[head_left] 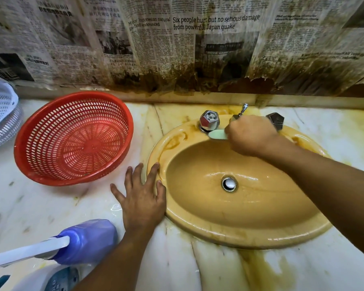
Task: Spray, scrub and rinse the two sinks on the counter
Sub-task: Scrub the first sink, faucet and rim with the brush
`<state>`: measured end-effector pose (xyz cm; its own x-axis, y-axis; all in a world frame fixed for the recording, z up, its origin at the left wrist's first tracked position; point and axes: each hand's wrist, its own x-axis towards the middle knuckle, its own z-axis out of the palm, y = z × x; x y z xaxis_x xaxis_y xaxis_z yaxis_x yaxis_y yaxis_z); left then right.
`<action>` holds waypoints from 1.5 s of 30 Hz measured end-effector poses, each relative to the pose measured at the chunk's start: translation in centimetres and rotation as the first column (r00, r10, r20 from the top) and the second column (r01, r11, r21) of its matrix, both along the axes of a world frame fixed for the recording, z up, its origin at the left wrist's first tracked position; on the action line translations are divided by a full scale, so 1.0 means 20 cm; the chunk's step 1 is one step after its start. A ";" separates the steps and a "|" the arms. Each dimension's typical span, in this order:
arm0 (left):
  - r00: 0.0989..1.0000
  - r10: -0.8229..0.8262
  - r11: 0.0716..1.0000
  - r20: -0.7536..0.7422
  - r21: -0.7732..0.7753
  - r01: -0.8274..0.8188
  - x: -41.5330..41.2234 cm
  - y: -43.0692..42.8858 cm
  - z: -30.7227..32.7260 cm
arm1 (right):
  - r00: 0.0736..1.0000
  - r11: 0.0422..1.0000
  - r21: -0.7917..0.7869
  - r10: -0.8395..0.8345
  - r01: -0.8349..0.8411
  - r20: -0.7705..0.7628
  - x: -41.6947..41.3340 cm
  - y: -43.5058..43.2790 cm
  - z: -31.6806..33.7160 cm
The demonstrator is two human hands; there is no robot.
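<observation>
right hand (251,136) gripping, maybe, a sponge (218,135), sink rim (250,238)

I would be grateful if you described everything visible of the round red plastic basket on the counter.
The round red plastic basket is a shallow, empty bowl with slotted walls and base under a solid rim. It looks tilted, opening toward the camera, on the marble counter, left of the yellow sink. The left hand lies apart from it.
</observation>
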<state>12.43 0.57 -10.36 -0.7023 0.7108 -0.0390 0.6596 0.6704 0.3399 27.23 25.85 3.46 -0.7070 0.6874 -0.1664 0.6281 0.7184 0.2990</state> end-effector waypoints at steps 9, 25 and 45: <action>1.000 -0.008 1.000 0.002 -0.009 0.008 0.00 0.00 0.00 | 0.952 0.899 -0.366 -0.292 0.241 -0.091 0.00 0.17 0.10; 1.000 -0.005 1.000 -0.004 0.000 0.005 -0.01 0.01 -0.01 | 0.883 0.829 -0.450 -0.441 0.333 -0.159 -0.29 0.20 -0.02; 1.000 -0.005 1.000 0.001 0.003 0.005 -0.02 0.01 0.00 | 0.737 0.745 -0.607 -0.570 0.278 -0.362 -0.40 -0.23 -0.23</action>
<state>12.00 0.86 -10.33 -0.6988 0.7143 -0.0372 0.6626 0.6661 0.3425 19.20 21.33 -1.10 -0.4326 0.8575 -0.2786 0.8469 0.2805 -0.4518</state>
